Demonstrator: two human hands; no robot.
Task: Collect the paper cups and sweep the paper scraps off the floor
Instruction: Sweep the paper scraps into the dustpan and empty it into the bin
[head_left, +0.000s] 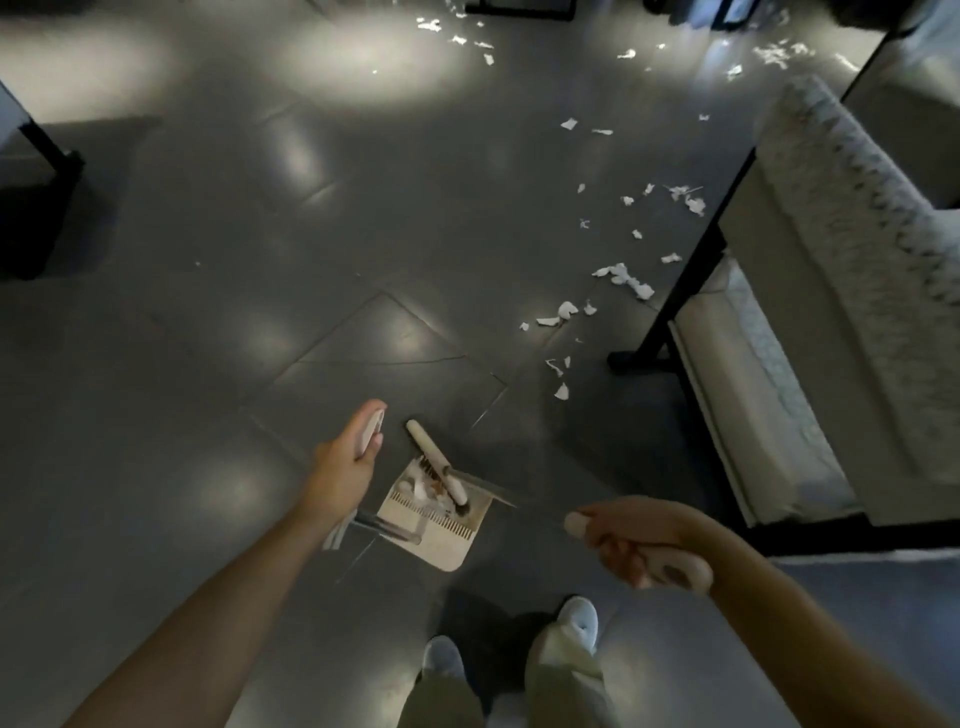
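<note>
Curling round the broom (439, 465) handle, the right hand (631, 545) has a full grip; the left hand (353, 457) grips the dustpan (441, 525) handle. Scraps (623, 275) lie scattered along the right edge of the floor (208, 312) beside a sofa (831, 249): thin, ragged, feather-light paper, likely to flutter, so better swept with bristles than pinched.

The room is dim. The glossy dark-grey tiled floor (218, 322) carries soft pools of glare, brightest at eleven and twelve o'clock (pale, washed-out patches). A heavy shadow sits around the feet at six o'clock. The torn white paper scraps (623, 278) at one o'clock look smeared, and straight lines bow toward the edges.
</note>
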